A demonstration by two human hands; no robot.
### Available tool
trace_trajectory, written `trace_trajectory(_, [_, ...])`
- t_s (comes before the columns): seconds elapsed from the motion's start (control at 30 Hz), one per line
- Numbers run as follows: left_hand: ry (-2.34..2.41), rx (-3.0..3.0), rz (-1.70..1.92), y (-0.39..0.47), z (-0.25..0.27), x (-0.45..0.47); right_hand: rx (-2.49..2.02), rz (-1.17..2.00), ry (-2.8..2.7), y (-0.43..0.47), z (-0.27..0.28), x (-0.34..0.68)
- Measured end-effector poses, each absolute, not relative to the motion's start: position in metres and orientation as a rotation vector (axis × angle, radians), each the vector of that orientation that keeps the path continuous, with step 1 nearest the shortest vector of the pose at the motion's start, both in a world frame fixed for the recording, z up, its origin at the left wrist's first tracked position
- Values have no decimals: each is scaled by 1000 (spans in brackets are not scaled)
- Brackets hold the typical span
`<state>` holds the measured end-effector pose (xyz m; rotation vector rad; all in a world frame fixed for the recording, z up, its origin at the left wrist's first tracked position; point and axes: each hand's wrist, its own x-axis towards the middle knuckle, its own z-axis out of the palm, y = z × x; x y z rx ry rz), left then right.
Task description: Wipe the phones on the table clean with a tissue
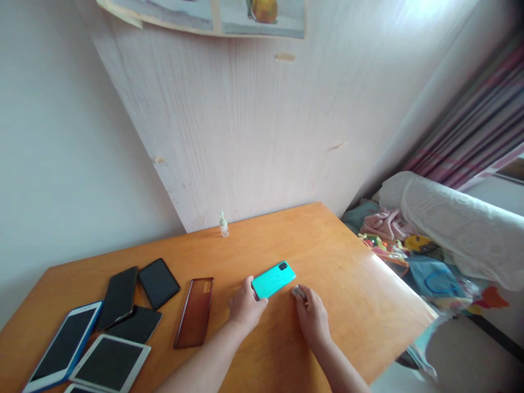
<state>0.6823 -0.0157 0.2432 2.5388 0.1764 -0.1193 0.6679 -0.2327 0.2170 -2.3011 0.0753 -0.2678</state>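
Observation:
A turquoise smartphone [273, 280] is tilted above the wooden table, back side up, its dark camera block at the far right corner. My left hand [247, 305] grips its near left end between thumb and fingers. Just right of the phone, my right hand [311, 315] is closed around a small crumpled grey-white cloth [299, 293], most of it hidden by the fingers. This hand is close to the tabletop. Left of my left hand lies a reddish-brown translucent phone case [195, 314], with a cutout at its upper corner.
On the wooden table [347, 273], several tablets and dark devices lie at the left, including a blue-edged tablet [65, 344] and a white tablet [110, 361]. A small clear spray bottle [224, 226] stands at the back by the wall. Clothes [385, 222] are heaped beyond the right edge.

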Motion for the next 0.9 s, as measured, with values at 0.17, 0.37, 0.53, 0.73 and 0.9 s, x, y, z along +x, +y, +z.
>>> trace_trajectory(0.17, [167,2623,-24,-22,256,672,-2283,-335,147,-225,226,696])
trace_trajectory(0.37, [-79,2596,329,-12,241,660,-2496,-298,-126,-206,230,699])
trace_trajectory(0.53, [-71,2554,352,-10,229,656,-2681,-101,-718,-183,234,655])
trace_trajectory(0.73, [-100,2527,346,-12,229,658,-2897,-29,-490,-205,244,683])
trace_trajectory(0.9, [-95,2528,323,-11,230,657,-2852,12,-605,-187,243,673])
